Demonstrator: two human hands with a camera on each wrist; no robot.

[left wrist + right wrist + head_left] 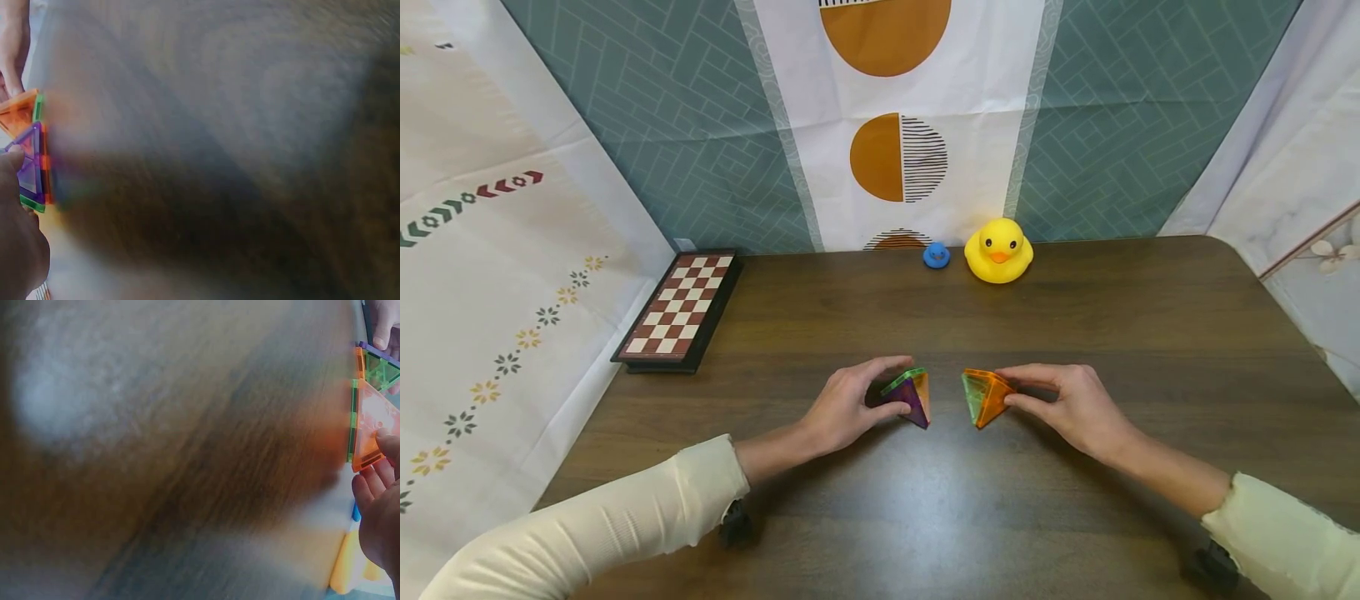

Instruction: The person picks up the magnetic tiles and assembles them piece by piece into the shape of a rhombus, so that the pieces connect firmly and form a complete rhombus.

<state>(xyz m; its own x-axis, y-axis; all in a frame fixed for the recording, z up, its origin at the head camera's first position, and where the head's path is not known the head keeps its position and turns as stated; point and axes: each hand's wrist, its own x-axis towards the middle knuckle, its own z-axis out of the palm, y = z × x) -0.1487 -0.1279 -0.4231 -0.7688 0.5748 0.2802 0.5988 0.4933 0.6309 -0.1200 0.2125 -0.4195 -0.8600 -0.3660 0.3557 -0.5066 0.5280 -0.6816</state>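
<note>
Near the middle of the table, my left hand (844, 408) pinches a small pyramid of translucent magnetic tiles (912, 402), with purple, green and orange sides. Across a narrow gap, my right hand (1078, 410) pinches a second magnetic-tile pyramid (991, 398), orange and green. Thumb and fingers lie on opposite sides of each piece. The left wrist view has the purple side of the left pyramid (31, 169) at its left edge, under the thumb. At the right edge of the right wrist view, the right thumb presses the orange face of the other pyramid (372, 422).
A brown wooden table (850, 517) lies below. At its back edge sit a yellow rubber duck (997, 254) and a small blue duck (936, 255). A checkered board game box (679, 308) lies at the left. Patterned cloths (700, 108) hang behind and at both sides.
</note>
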